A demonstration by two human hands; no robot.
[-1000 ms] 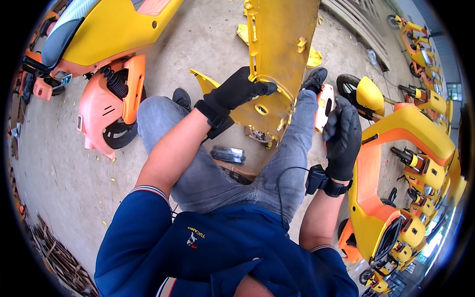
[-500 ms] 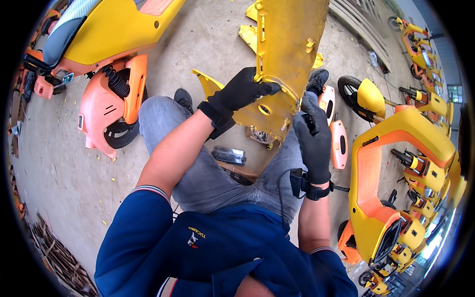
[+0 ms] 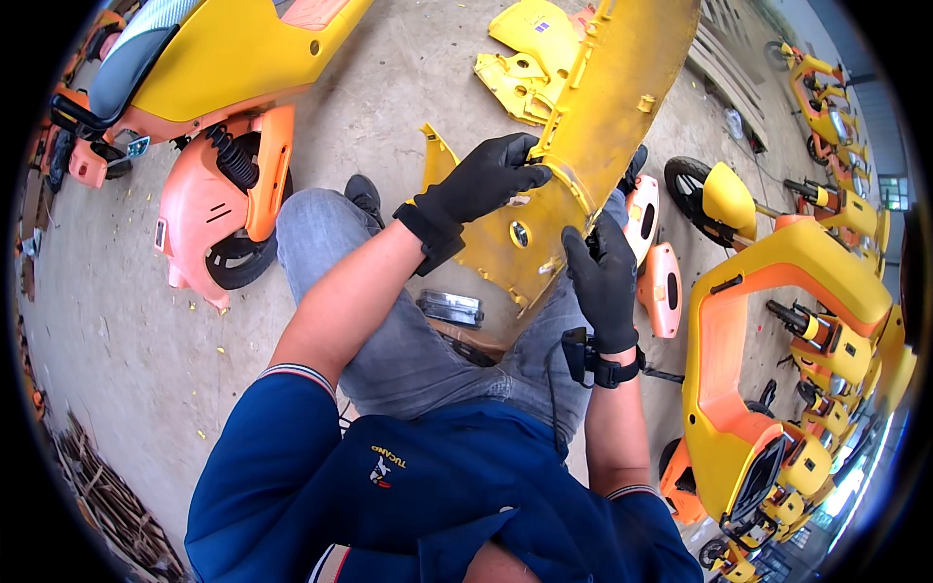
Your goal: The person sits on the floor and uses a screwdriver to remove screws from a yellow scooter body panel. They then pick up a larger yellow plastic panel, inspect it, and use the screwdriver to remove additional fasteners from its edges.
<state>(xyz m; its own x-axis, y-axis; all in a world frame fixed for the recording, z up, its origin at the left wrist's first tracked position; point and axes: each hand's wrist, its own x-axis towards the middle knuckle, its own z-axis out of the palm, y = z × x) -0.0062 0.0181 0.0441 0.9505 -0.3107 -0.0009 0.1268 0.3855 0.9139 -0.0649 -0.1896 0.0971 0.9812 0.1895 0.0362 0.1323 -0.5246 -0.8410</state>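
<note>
A long yellow plastic scooter body panel (image 3: 622, 87) is tilted up between my knees, its scuffed inner side with clips and ribs toward me. My left hand (image 3: 491, 180), in a black glove, is closed on its left edge where the panel bends. Lower down, a wider part with a round hole spreads out above my lap. My right hand (image 3: 604, 282), gloved too, has its thumb and fingertips closed at the right edge by the same bend. The exact grip of the right fingertips is partly hidden.
More yellow panels (image 3: 530, 83) lie on the concrete ahead. A clear lamp unit (image 3: 451, 307) rests between my legs. Pink-orange covers (image 3: 663, 291) lie by my right knee. A yellow scooter (image 3: 214, 68) stands left, a yellow-orange frame (image 3: 719, 360) right, and stacked beams (image 3: 729, 78) far right.
The panel's upper end has swung to the right, uncovering more of the panels on the floor. My right hand has shifted slightly left and its fingers have drawn in at the edge.
</note>
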